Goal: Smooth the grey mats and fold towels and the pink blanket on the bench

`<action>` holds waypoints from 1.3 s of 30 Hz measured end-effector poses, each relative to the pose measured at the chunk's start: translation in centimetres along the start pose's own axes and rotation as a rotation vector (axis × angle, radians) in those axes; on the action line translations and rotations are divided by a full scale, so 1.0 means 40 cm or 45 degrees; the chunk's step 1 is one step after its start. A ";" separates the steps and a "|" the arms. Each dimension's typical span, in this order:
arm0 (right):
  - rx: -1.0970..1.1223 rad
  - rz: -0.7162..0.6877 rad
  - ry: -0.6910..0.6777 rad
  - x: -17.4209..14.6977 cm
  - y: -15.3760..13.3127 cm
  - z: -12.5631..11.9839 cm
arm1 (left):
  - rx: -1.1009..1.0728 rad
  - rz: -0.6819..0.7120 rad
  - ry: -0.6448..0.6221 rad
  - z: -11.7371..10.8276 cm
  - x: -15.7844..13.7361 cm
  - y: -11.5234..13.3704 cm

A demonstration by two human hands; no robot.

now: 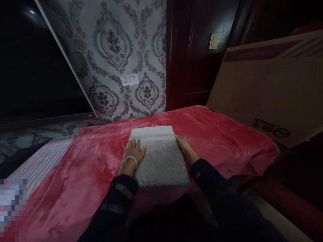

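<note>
A folded grey towel (158,161) with a pale band and a whitish far end lies on a red plush blanket (217,134). My left hand (135,152), with a bracelet on its wrist, rests flat on the towel's left side, fingers spread. At the towel's right edge, near the pale band, my right hand (184,145) is closed with its fingertips on the edge. The far side of those fingers is partly hidden.
Patterned wallpaper (113,43) with a label reading 277 (130,80) rises behind the bed. A large cardboard box (267,90) leans at the right, by a dark red door (191,60). A dark screen (40,67) stands at the left, above striped cloth (47,158).
</note>
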State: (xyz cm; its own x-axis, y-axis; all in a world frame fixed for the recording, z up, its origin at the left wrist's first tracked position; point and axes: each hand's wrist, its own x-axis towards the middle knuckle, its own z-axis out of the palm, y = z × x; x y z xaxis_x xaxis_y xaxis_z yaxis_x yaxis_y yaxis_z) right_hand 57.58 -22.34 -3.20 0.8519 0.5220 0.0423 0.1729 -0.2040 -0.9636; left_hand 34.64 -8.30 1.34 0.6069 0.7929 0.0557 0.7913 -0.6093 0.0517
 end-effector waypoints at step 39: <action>-1.034 -0.900 -0.459 -0.193 -0.054 0.040 | -0.070 -0.020 -0.089 -0.017 -0.012 -0.001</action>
State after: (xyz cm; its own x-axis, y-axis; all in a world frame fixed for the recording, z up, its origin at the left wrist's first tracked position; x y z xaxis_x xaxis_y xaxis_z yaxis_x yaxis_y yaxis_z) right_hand 49.85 -24.62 -1.88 0.2668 0.9145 0.3042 0.9399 -0.1770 -0.2920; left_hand 34.26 -8.66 1.98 0.5994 0.8003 -0.0154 0.7968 -0.5947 0.1072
